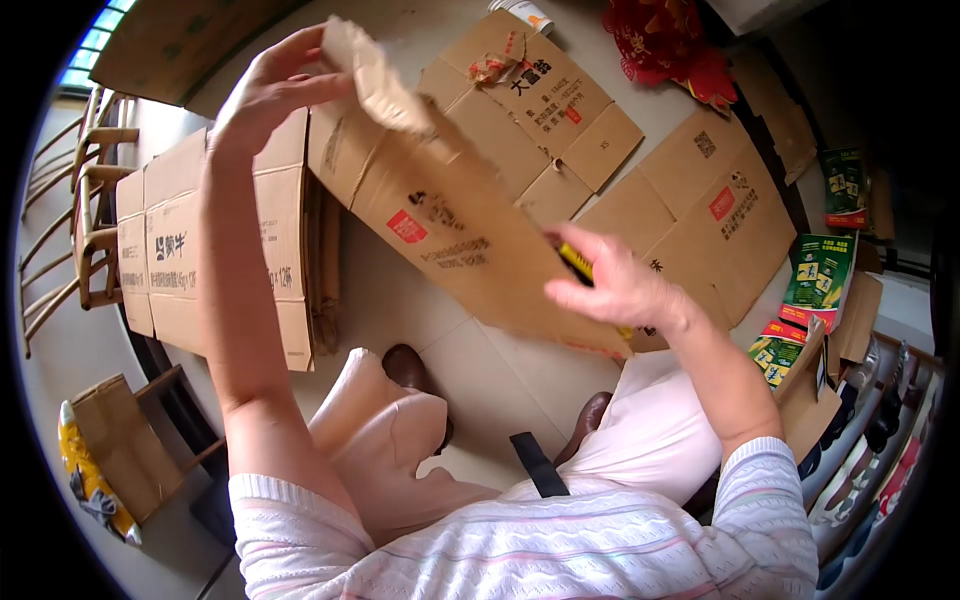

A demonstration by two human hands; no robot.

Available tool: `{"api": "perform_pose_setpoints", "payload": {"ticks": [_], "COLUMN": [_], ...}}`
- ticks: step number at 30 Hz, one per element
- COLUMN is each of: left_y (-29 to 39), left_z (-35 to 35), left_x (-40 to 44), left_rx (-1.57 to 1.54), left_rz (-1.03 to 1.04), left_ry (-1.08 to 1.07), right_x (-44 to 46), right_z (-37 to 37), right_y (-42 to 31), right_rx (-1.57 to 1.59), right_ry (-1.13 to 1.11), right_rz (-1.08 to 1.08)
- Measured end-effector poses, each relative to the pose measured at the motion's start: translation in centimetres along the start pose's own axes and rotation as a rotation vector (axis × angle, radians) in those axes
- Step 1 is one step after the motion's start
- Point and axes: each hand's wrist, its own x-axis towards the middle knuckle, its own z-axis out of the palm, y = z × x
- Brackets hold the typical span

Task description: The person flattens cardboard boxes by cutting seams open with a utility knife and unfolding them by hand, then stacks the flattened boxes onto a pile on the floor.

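Note:
A flattened cardboard box [450, 215] is raised at a slant in front of me, its printed side with a red logo turned towards me. My left hand [275, 85] is closed on its upper left end, where a torn-looking flap is blurred by motion. Close against the sheet's lower right part, my right hand [620, 280] is wrapped around a yellow-and-black utility knife [575, 262]. The knife's blade cannot be made out. Whether that hand also touches the cardboard is unclear.
More flattened boxes [715, 215] lie on the tiled floor, and folded cardboard [170, 245] stands at the left beside a bamboo chair [95, 210]. Green packets [820, 275] and a shoe rack [870, 430] line the right. A red decoration [660, 45] lies at the back.

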Motion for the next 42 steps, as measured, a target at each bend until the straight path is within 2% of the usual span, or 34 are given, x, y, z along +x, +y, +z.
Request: {"api": "perform_pose_setpoints", "payload": {"ticks": [1,3,5,7,9,11,13,14,15,17,22,25,26,29,30,31,34,36,42], "left_y": [-1.5,-4.5,-8.1,-14.9,-16.4,-16.2,-16.0,-16.1,-14.7,-14.9,-14.0,-12.2,-11.4,-9.3,-8.3,-7.4,-5.0,-3.3,0.6], "left_z": [0.5,1.6,3.4,5.8,9.1,11.8,13.4,14.5,16.2,16.6,13.9,11.3,10.3,8.9,9.0,9.1,9.5,9.7,8.6], "left_x": [0.4,0.4,-1.1,-3.7,-7.3,-9.0,-10.7,-10.7,-10.3,-10.0,-8.6,-7.3,-7.0,-6.5,-6.4,-6.2,-5.6,-5.2,-4.4], "left_rx": [0.109,0.329,0.402,0.325,0.284,-0.129,-0.663,-0.894,-1.053,-1.114,-1.092,-1.002,-1.012,-1.027,-0.982,-0.970,-0.936,-0.902,-0.821], "left_rz": [0.004,0.008,-0.117,-0.372,-0.691,-0.901,-0.757,-0.763,-0.602,-0.581,-0.469,-0.373,-0.338,-0.253,-0.230,-0.207,-0.163,-0.137,-0.086], "left_ry": [0.205,0.571,0.617,0.650,0.724,0.835,0.509,0.437,0.379,0.364,0.402,0.403,0.361,0.291,0.297,0.257,0.150,0.119,0.079], "right_x": [0.4,1.4,2.6,3.1,3.5,3.4,3.4,3.5,3.5,3.5,3.7,4.2,3.6,5.1,4.8,4.2,1.0,-0.6,0.2], "right_z": [-0.5,-2.4,-5.0,-6.3,-7.5,-7.8,-7.9,-7.8,-7.8,-8.0,-8.1,-8.7,-9.2,-10.8,-10.9,-9.9,-7.2,-5.8,-7.0], "right_y": [0.5,2.5,4.7,5.1,6.0,6.0,6.0,6.1,6.2,6.0,6.6,8.2,7.9,11.3,10.7,9.1,6.9,7.0,10.8], "right_rx": [0.093,0.160,0.276,0.422,0.475,0.515,0.554,0.581,0.610,0.627,0.733,1.002,1.008,0.803,0.299,0.384,0.489,0.499,0.482], "right_ry": [-0.011,0.074,0.034,0.087,0.043,0.033,0.034,0.038,0.048,0.060,0.094,0.150,0.215,0.578,0.618,0.650,0.469,0.422,0.648], "right_rz": [0.052,-0.090,-0.071,-0.035,-0.038,-0.032,-0.024,-0.027,-0.031,-0.015,-0.043,-0.133,-0.034,0.079,0.219,0.176,0.048,0.040,0.088]}}
